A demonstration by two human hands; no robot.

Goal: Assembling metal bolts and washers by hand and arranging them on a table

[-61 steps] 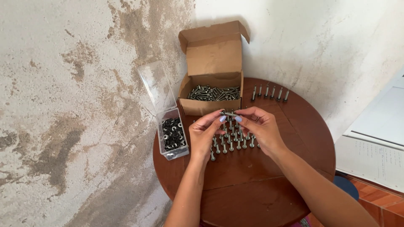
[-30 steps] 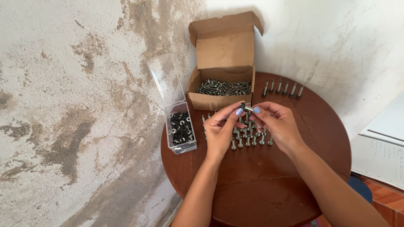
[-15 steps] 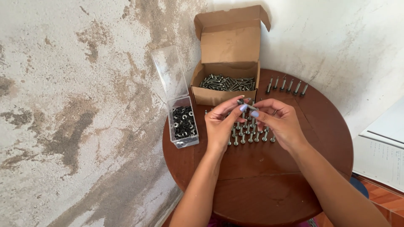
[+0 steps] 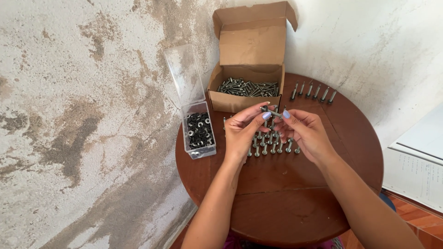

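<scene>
Stained plaster walls back our round wooden bench (image 4: pixel 323 184). Our left hand (image 4: pixel 242 131) and right hand (image 4: pixel 307 133) both pinch one bolt (image 4: pixel 271 111) above the standing bolts (image 4: pixel 272 146), as a second ago; only our view has shifted. At twelve o'clock sits the cardboard box (image 4: pixel 249 69) of bolts, at nine the clear case (image 4: pixel 199 133) of washers.

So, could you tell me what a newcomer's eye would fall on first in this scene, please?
Probably the left hand and right hand, meeting over the round wooden table and pinching a single bolt between their fingertips. Beneath them stands a cluster of upright bolts. Behind sits an open cardboard box full of bolts, with a clear plastic case of dark washers at the table's left edge.
</scene>
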